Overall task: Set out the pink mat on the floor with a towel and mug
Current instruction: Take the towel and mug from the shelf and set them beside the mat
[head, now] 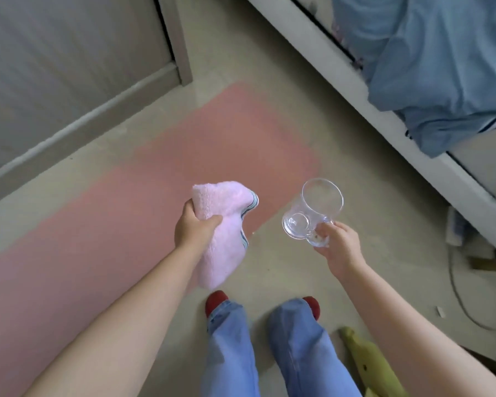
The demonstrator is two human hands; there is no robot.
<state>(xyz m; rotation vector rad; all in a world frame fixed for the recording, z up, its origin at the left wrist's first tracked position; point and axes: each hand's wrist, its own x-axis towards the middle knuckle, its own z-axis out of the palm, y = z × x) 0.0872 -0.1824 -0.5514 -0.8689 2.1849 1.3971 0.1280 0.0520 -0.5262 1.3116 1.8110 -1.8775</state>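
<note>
The pink mat lies flat on the beige floor, running from the lower left up toward the centre. My left hand grips a folded pale pink towel that hangs above the mat's near edge. My right hand holds a clear glass mug by its handle, tilted with the mouth facing away, above bare floor to the right of the mat.
A white bed frame with blue bedding runs along the right. A grey door and its frame stand at the upper left. My feet in red socks stand by the mat's edge. A yellow-green cloth and a cable lie at the lower right.
</note>
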